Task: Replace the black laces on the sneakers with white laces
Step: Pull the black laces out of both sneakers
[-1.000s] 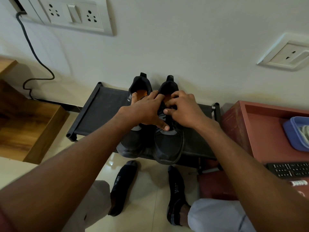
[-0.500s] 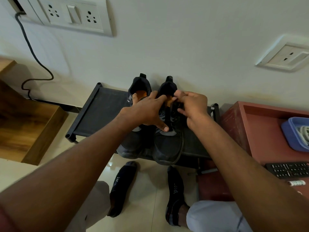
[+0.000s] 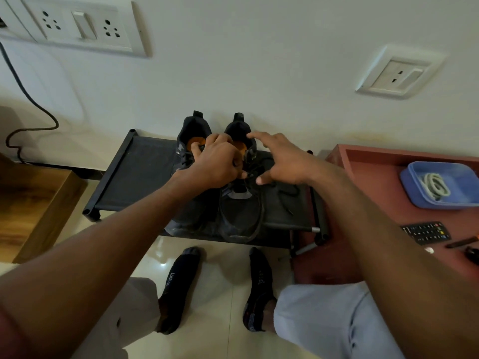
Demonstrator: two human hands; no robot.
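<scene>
**Black laces coming out, white ones not yet started**

Taking the shoe rack (image 3: 145, 174) as our landmark, we start nearest ourselves: the pair of black sneakers (image 3: 239, 216) sits on top of the rack, toes toward us at its front edge, heels against the wall behind. Over the middle of the pair, our left hand (image 3: 220, 164) is curled tight around the lacing area of the right-side shoe, apparently pinching the lace there, though we cannot make out the pinch itself. Just beside it, our right hand (image 3: 282, 161) hovers with fingers spread, gripping nothing. A loose black lace (image 3: 285, 189) trails over the rack's right end, so we judge the unlacing partly done; the other shoe looks untouched. To the right of the rack, a blue tray (image 3: 445, 200) holds the coiled white laces (image 3: 435, 186), still unused. The sneakers are dark mesh with orange insoles.
</scene>
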